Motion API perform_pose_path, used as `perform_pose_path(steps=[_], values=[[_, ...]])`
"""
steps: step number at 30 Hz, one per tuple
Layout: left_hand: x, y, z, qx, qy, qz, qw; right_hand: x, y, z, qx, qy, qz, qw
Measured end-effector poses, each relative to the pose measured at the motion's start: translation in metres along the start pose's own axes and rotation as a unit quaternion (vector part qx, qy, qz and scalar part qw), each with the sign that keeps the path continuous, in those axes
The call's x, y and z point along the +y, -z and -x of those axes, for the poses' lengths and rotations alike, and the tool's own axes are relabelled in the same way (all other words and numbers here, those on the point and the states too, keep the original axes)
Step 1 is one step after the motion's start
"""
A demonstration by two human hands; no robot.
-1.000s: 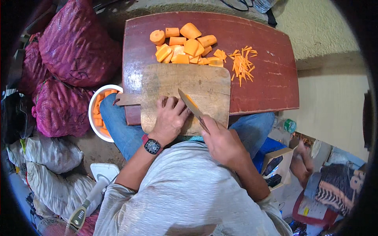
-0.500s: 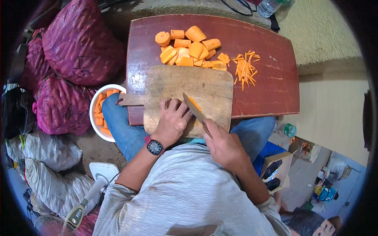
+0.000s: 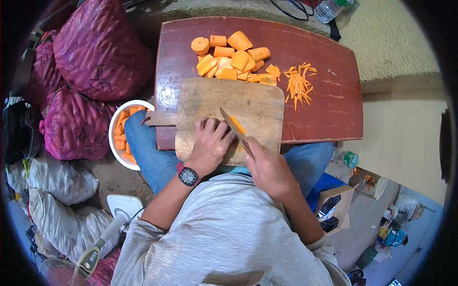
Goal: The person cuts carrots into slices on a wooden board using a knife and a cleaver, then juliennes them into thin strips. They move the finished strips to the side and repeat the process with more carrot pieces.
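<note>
We sit low with a dark red counter (image 3: 324,95) drawn over our knees, close enough that both hands work without reaching. Bulging purple mesh sacks (image 3: 95,52) are stacked at our left, and pale sacks (image 3: 52,176) lie on the floor below them. On the counter's near edge rests a wooden cutting board (image 3: 248,102), its handle pointing left toward a white bowl (image 3: 114,128) of orange pieces wedged beside our left knee, within easy reach of the board. Beyond the board, thick orange chunks (image 3: 234,59) are heaped together, and a small scatter of thin orange sticks (image 3: 298,83) lies just to their right, each cut kept in its own pile. Our left hand (image 3: 210,145), a watch (image 3: 188,176) on its wrist, presses flat on the board with fingers curled, seemingly steadying a piece that its fingers hide. Our right hand (image 3: 269,167) is closed around the handle of a knife (image 3: 234,127), whose blade angles up and left beside the left fingertips with an orange slice clinging to its flat.
</note>
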State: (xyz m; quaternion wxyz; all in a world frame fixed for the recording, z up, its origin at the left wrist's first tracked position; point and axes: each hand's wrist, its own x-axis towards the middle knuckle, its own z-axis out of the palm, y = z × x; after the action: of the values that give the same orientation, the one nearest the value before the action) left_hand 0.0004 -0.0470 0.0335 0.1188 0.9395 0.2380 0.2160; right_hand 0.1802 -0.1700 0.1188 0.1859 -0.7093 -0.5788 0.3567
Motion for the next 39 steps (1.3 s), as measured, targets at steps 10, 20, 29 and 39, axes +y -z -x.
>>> perform_pose_path(steps=[10, 20, 29, 39], values=[[-0.002, 0.000, 0.003, -0.002, -0.001, -0.007, 1.000, -0.011, 0.008, -0.005, -0.005, 0.012, -0.009, 1.000], [-0.002, -0.006, 0.008, 0.011, -0.007, 0.002, 1.000, -0.008, 0.007, 0.001, -0.007, -0.003, -0.024, 1.000], [0.001, -0.006, 0.009, 0.018, 0.004, 0.005, 1.000, -0.010, 0.006, 0.000, -0.029, -0.018, -0.027, 0.999], [0.000, -0.006, 0.009, 0.024, -0.008, 0.003, 1.000, -0.012, 0.003, -0.011, -0.018, 0.008, -0.008, 1.000]])
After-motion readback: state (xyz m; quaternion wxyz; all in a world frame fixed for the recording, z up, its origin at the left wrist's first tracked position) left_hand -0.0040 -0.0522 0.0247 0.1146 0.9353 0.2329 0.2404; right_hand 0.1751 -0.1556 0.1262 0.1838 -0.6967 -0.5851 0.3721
